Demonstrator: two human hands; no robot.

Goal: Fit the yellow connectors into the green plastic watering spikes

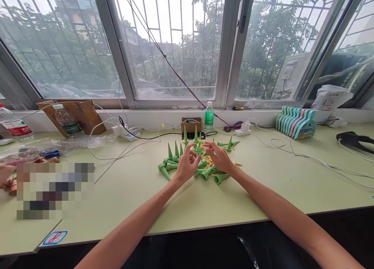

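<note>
Green plastic cone-shaped spikes lie and stand in a cluster at the middle of the table, several upright with points up. Small yellow plastic pieces are heaped among them. My left hand hovers at the near left of the cluster, its fingers curved with a gap between thumb and forefinger. From the right, my right hand reaches over the pile, fingers spread and bent. A green spike shows between the two hands; whether either touches it is hard to see. Neither hand visibly holds anything.
Behind the cluster are a small cardboard box and a green-labelled bottle. Power strips and white cables lie along the back and right. Pastel plastic pieces stand in a row. Another person's hand is at far left.
</note>
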